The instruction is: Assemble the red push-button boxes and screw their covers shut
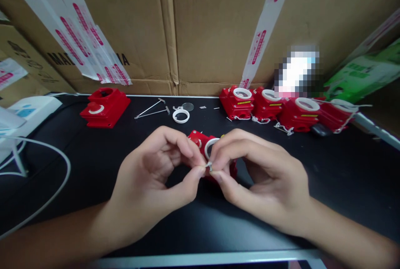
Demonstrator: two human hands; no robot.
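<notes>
My left hand and my right hand meet over the middle of the black table. Their fingertips pinch a tiny metal part together. Directly behind the fingers lies a red plastic housing with a white ring on it; most of the housing is hidden by my hands. Whether the metal part touches the housing I cannot tell.
A row of several red housings with white rings stands at the back right. One more red housing sits at the back left. Metal tweezers, a loose white ring and a clear disc lie between. Cardboard boxes wall the back; white cable at left.
</notes>
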